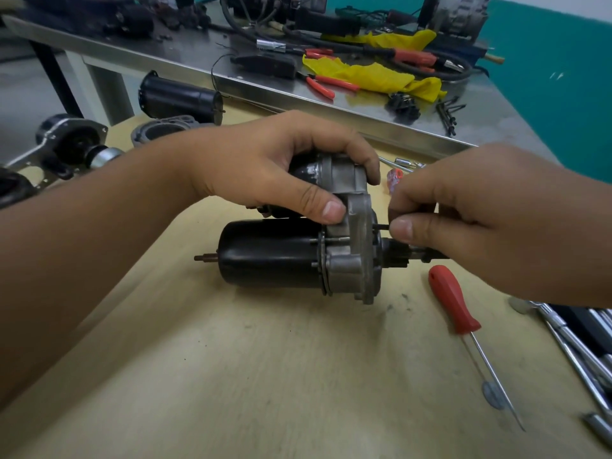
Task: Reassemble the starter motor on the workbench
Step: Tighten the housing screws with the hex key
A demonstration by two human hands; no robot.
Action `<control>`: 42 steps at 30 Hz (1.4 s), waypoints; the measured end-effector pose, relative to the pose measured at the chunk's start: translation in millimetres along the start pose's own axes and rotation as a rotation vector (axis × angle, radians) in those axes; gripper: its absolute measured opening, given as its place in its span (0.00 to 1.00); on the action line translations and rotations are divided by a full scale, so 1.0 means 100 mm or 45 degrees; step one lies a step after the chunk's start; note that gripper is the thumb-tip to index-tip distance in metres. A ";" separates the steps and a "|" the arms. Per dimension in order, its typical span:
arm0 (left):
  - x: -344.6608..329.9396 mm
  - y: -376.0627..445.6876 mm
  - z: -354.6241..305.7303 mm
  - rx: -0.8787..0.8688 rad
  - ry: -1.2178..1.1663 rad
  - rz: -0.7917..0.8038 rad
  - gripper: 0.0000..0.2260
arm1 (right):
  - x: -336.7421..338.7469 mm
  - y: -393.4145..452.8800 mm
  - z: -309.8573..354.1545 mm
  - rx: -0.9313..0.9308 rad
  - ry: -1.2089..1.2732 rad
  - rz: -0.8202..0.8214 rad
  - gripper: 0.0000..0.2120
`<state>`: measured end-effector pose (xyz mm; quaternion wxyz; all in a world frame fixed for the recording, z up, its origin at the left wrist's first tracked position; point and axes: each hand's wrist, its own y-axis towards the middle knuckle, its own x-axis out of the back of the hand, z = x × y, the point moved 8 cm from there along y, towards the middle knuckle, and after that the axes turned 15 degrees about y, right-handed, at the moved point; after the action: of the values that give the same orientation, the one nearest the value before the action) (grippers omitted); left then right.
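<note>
Currently, motor position: the starter motor (291, 256) is laid on its side near the middle of the wooden surface (231, 376), black body to the left, grey metal housing to the right.
Left hand: the left hand (275, 167) is closed over the upper part of the housing, thumb pressed on its front face; the motor is likely braced this way so it cannot roll while a part is fitted.
Right hand: the right hand (470, 223) is pinched shut on a thin dark pin or bolt (381, 226), held level with its tip at the housing face.
Reason for hold: the pin appears to be lined up with a hole in the housing; whether it has entered cannot be told.
Step judged: a fastener is probably being started by hand before any tool is used.
Tool nearby: a red-handled screwdriver (452, 299) is left just right of the motor, within easy reach.
Other parts: a second black cylinder (180, 97) is set well apart at the far edge.
</note>
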<state>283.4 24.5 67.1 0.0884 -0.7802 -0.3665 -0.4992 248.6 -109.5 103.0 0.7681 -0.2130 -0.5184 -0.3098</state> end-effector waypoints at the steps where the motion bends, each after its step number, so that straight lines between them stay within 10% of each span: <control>1: 0.00 0.00 0.00 0.003 0.016 0.005 0.23 | -0.01 -0.01 -0.04 -0.007 0.013 0.013 0.11; 20: -0.05 -0.01 -0.18 0.049 0.196 0.081 0.23 | -0.09 -0.36 -0.55 -0.169 0.689 -0.496 0.05; 26: 0.06 -0.22 -0.30 -0.008 0.435 -0.252 0.26 | -0.34 -0.42 -0.56 -0.278 1.148 -0.463 0.04; 35: -0.20 -0.66 -0.48 0.320 0.578 -0.827 0.10 | 0.06 -0.44 -0.35 -0.018 0.476 -0.592 0.07; 42: -0.29 -0.69 -0.59 0.400 0.681 -0.911 0.08 | -0.03 -0.31 -0.04 0.182 0.173 -0.289 0.08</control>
<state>189.4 30.1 55.5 0.1191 -0.4260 -0.6477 -0.6203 229.0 -133.2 98.6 0.7747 -0.0764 -0.5066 -0.3706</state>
